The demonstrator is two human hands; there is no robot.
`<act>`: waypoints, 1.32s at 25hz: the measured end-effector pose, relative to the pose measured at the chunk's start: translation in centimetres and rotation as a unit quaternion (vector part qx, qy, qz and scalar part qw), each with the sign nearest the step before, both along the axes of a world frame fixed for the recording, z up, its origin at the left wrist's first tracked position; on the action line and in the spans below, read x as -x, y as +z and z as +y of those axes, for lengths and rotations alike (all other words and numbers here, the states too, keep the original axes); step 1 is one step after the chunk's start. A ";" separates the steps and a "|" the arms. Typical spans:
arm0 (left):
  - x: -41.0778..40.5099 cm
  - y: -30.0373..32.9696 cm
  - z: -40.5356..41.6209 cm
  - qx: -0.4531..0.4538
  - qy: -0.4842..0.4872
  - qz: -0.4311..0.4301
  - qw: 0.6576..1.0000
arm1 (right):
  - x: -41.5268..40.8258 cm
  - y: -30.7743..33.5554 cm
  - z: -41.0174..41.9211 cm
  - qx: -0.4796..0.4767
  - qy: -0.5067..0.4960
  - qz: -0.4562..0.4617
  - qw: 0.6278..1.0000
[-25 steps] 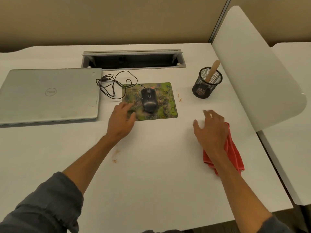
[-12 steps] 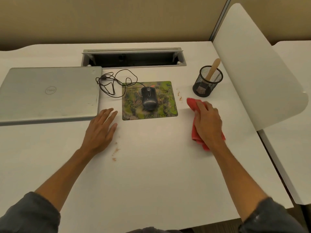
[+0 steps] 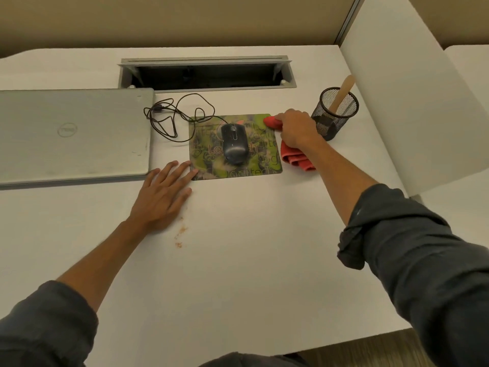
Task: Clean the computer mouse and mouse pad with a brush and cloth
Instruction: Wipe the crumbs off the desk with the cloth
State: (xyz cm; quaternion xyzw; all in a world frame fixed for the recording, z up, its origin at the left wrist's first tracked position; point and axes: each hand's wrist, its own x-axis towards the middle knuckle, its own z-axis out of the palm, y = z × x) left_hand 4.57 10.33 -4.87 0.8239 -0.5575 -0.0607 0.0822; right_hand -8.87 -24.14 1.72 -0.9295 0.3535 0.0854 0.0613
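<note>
Cloth (image 3: 296,157) now at mouse pad's (image 3: 270,165) far right corner, from beside it.

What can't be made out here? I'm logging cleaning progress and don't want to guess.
- Brush: head view shows only a wooden handle; the mesh cup hides its head.
- Red cloth: its middle is under the right hand.
- Mouse pad: the part under the mouse is covered.
- Laptop: left side cut off by the frame edge.

Wall: you face a tan partition (image 3: 185,19) beyond both hands.
Divider: white panel (image 3: 412,107) right of your right hand.
Floor: brown strip (image 3: 391,350) nearest you.
</note>
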 end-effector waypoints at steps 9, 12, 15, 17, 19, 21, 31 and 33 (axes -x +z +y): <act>0.1 0.1 0.1 0.005 -0.001 0.003 1.000 | 8.8 0.4 5.0 -0.008 0.030 0.015 0.999; 0.3 0.0 0.1 0.004 -0.001 0.003 1.000 | 13.0 0.2 7.8 -0.013 0.044 0.014 0.999; 0.4 0.2 0.2 0.025 -0.004 0.011 1.000 | 18.1 -0.4 11.2 -0.036 0.046 -0.022 0.998; 0.5 0.5 0.8 0.057 0.010 0.026 0.998 | 21.2 -0.8 13.5 -0.046 0.047 -0.044 0.997; 1.0 0.7 2.3 0.104 0.044 0.065 0.991 | 24.0 -1.0 15.9 -0.060 0.049 -0.054 0.995; 1.8 0.7 4.7 0.141 0.076 0.083 0.984 | 26.7 -0.9 18.5 -0.086 0.061 -0.050 0.993; 3.2 -0.2 14.9 0.094 0.146 0.005 0.985 | 12.3 1.0 20.3 -0.114 0.211 -0.144 0.960; 3.0 -0.4 14.9 0.097 0.150 0.017 0.984 | 5.7 -0.1 21.2 -0.075 0.277 -0.138 0.948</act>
